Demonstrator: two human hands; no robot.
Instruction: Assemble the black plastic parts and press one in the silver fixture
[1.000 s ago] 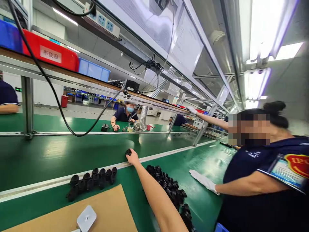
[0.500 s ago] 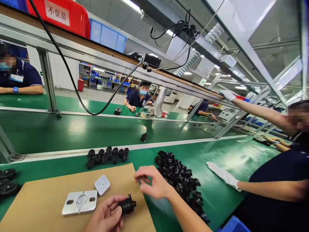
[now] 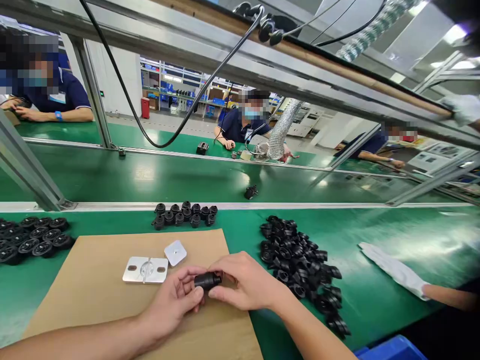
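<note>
A black cylindrical plastic part (image 3: 207,281) lies on its side between my two hands, above the brown board (image 3: 108,310). My left hand (image 3: 174,295) is closed round its left end, thumb in front. My right hand (image 3: 243,282) pinches its right end, where the fingers hide the tip. Just beyond the left hand, a silver metal plate (image 3: 135,270) with two slots and a round recess lies on the board. A small square pale plate (image 3: 175,252) with a central dot sits beside it.
Black parts stand in rows (image 3: 183,215) behind the board, and a heap of them (image 3: 296,260) lies to the right. Round black parts (image 3: 41,237) are at left. A co-worker's white-gloved hand (image 3: 393,270) rests at right, near a blue bin (image 3: 393,350). A metal frame (image 3: 90,100) stands across.
My right hand has come left and down onto the black part, which it now grips together with my left hand. The camera view has turned lower and to the left.
</note>
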